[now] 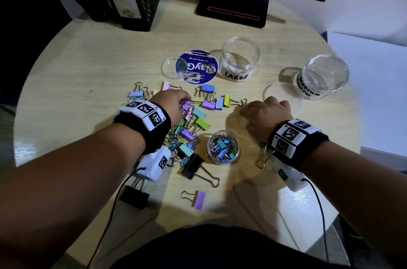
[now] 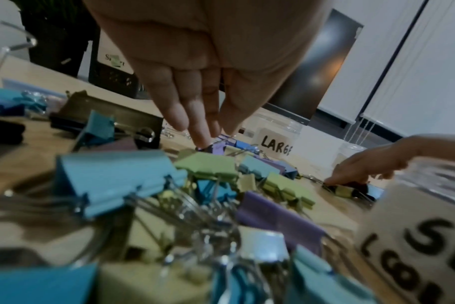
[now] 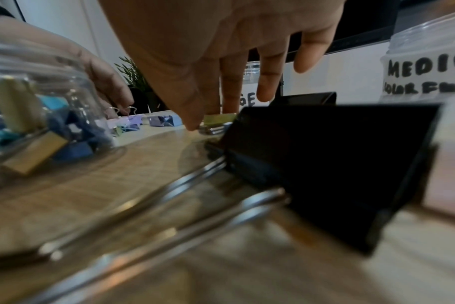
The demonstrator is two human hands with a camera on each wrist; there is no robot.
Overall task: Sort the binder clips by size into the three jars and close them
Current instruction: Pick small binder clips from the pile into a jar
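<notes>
Pastel clips lie heaped mid-table (image 1: 72,66), sorting under way; left hand (image 1: 174,103) reaches into the pile (image 1: 189,127), fingertips (image 2: 203,142) pinching a small purple clip (image 1: 186,105); right hand (image 1: 267,112) closes thumb and forefinger on a small green clip (image 1: 244,114) flat on the wood. Small-clip jar (image 1: 223,147) sits between the wrists, part filled; LARGE jar (image 1: 240,59) and MEDIUM jar (image 1: 323,76) stand open beyond, no clips visible in them, lids off. Next, I judge, each pinch must lift clear of tangled wire handles and carry to the small jar.

"LARGE" jar (image 1: 240,59); "MEDIUM" jar (image 1: 323,77)
</notes>
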